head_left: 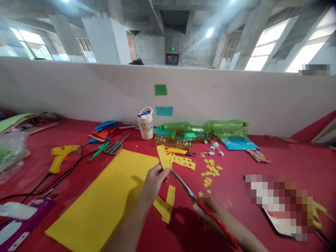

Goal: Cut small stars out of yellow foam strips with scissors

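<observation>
My left hand (154, 180) pinches a yellow foam strip (163, 156) between thumb and fingers, holding it up over the table. Red-handled scissors (191, 196) are gripped in my right hand (210, 210), their blades pointing up and left with the tips by the strip's lower end. Below my left hand lie cut yellow strips (168, 206). To its left is a large yellow sheet (105, 196). A strip with star-shaped holes (183, 161) lies just beyond, close to a yellow utility knife (181, 152). Small yellow stars (210, 168) are scattered farther right.
Green plastic bottles (225, 125) and a white cup (146, 127) stand along the partition. Left are a yellow glue gun (60, 155) with black cables, green-handled scissors (114, 147) and a purple power strip (28, 224). A blue packet (238, 142) lies back right.
</observation>
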`<state>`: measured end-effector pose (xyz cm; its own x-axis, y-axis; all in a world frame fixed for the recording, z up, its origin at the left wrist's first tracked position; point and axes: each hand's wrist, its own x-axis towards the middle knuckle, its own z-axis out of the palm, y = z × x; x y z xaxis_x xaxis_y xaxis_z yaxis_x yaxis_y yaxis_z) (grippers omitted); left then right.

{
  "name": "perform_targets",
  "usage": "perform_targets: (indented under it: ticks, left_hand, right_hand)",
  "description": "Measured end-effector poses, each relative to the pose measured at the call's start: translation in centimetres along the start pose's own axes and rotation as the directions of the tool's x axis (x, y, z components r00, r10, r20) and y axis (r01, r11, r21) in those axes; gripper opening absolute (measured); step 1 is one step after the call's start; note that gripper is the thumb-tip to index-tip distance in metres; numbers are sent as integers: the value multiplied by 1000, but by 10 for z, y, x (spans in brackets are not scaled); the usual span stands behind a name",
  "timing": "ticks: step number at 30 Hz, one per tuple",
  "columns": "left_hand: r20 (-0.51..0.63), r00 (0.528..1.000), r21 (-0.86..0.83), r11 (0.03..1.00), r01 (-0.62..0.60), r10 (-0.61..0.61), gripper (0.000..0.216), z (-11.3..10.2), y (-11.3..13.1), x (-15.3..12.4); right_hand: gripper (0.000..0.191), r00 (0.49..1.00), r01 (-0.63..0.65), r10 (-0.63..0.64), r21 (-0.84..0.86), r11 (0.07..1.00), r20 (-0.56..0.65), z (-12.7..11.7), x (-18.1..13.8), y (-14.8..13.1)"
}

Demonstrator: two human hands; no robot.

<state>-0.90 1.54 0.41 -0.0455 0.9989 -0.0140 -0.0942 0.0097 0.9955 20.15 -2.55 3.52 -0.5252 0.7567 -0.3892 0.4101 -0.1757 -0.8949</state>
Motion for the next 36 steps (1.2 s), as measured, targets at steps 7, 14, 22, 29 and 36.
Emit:
perform_targets:
  ticks: [7, 14, 22, 29, 36]
  left_hand:
    - [1, 1000, -14, 1000, -11, 11, 18, 0, -1, 0]
    - [36, 999, -15, 1000, -13, 14, 18, -2, -3, 1]
    - [77, 996, -10, 999, -46, 47, 21, -4, -3, 3]
    - [104, 994, 21, 999, -34, 32, 19, -6, 2, 2]
    - [120, 992, 30, 999, -35, 31, 19, -9, 1, 2]
  right_hand:
    - [35, 999, -34, 34, 30, 999, 21, 0, 1, 2]
    - [33, 1000, -20, 19, 39, 999, 25, 0, 2, 7]
    - [38, 992, -112, 115, 63, 992, -57, 3, 7, 24]
    - [41, 996, -90, 90, 8, 996, -2, 0, 5, 14]
    - [43, 997, -68, 71, -74, 995, 27, -2, 1, 7]
